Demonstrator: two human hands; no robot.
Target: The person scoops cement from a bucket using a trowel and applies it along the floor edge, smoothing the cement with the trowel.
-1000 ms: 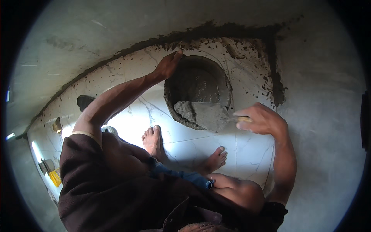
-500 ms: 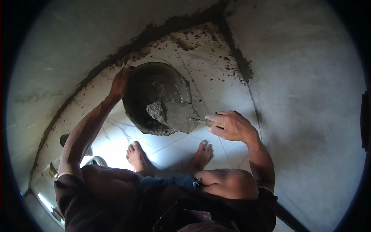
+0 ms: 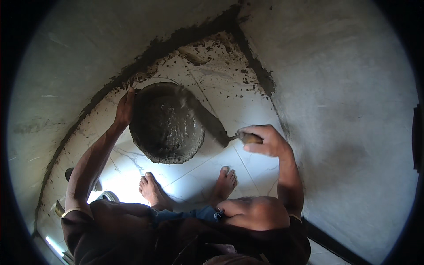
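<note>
A mortar-caked bucket (image 3: pixel 164 128) holding wet grey mortar stands on the white tiles. My left hand (image 3: pixel 124 108) is closed on the upper left of its rim. My right hand (image 3: pixel 265 141), closed round a wooden handle, holds a trowel (image 3: pixel 210 123) whose dark, motion-blurred blade is tilted over the bucket's right edge, its far end near the upper rim.
Grey walls (image 3: pixel 335 88) meet in a corner edged with dark mortar (image 3: pixel 260 73). Mortar crumbs speckle the tiled floor (image 3: pixel 110 139) there. My bare feet (image 3: pixel 223 183) are below the bucket. Dark objects (image 3: pixel 69 174) lie at the lower left.
The trowel blade, earlier lying across the bucket's lower part with a lump of mortar on it, has swung upward and tilted. The view has shifted, placing the bucket further left and lower.
</note>
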